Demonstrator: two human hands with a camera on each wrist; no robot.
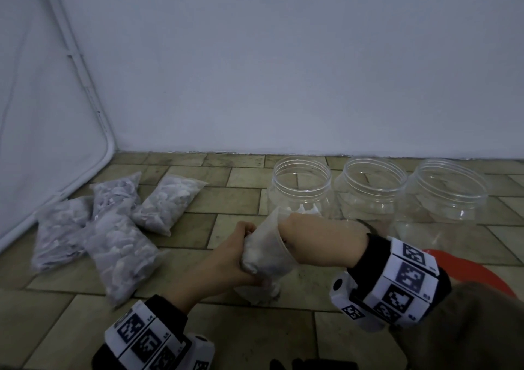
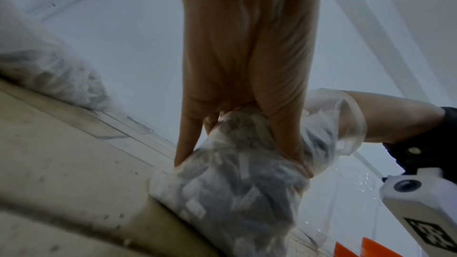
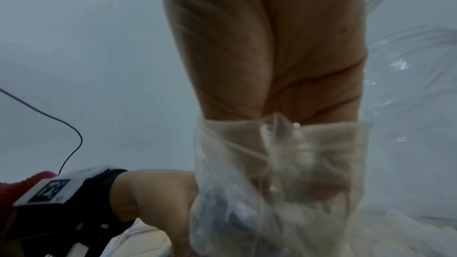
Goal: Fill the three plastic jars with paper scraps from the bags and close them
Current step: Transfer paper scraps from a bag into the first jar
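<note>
Jars, three clear plastic ones [image 1: 374, 191], stand lidless by the wall, leftmost barely started. My left hand [image 1: 226, 259] grips the open scrap bag [image 1: 266, 256]; my right hand [image 1: 320, 239] is wrist-deep inside, fingers hidden.

- Three open jars [image 1: 302, 191] [image 1: 371, 189] [image 1: 448, 196] in a row along the wall [image 1: 283, 72], on the tiled floor [image 1: 226, 327].
- Four sealed bags [image 1: 119, 222] clustered at far left.
- Open bag [image 1: 266, 253] before the leftmost jar, between left hand [image 1: 226, 259] and right hand [image 1: 320, 245].
- Right hand's fingers inside the bag's mouth.
</note>
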